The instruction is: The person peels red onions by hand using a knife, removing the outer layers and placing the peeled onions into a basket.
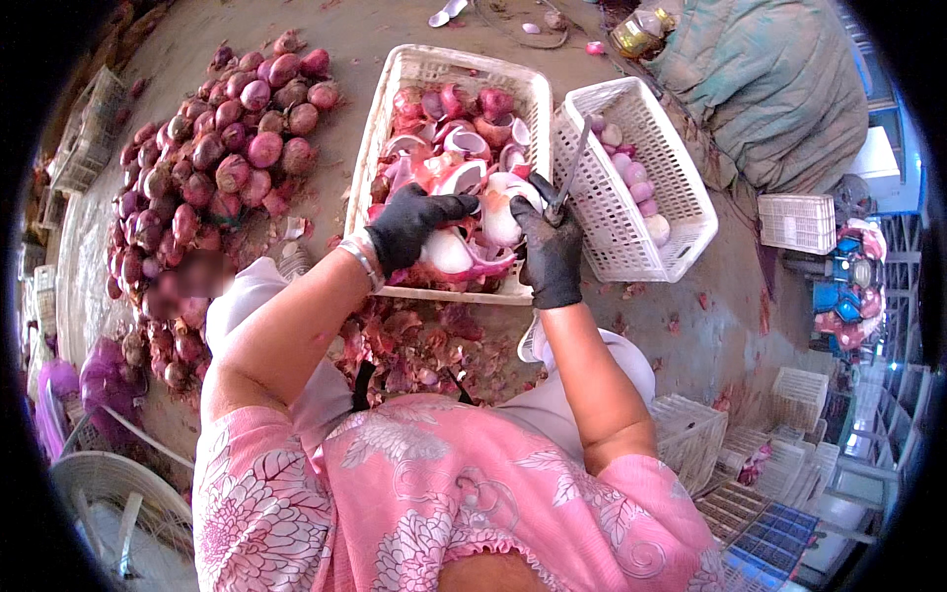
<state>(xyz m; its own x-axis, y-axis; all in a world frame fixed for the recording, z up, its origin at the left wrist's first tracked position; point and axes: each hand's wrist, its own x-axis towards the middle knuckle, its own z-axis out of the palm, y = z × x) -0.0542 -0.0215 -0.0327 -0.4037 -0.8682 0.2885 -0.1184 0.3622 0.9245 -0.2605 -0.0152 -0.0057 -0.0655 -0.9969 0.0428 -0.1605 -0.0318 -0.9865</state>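
Note:
Over a white plastic crate (541, 109) of red onion peels (466, 143), both my hands meet at a partly peeled onion (500, 219). My left hand (414, 229), in a black glove, is closed on the onion's left side, its thumb pointing right. In a black glove too, my right hand (552, 252) is closed around a knife (570, 176), whose blade points up and away. My right thumb and fingertips press against the onion. Below the hands lies a piece of thick peel with a pale inside (446, 253). Some of my fingers are hidden behind the onion.
Right of the peel crate stands a narrower white crate (681, 163) with several peeled onions (636, 183). A large heap of unpeeled red onions (212, 163) covers the floor at left. Loose skins (424, 345) lie near my legs. A greenish quilted cover (779, 89) is at far right.

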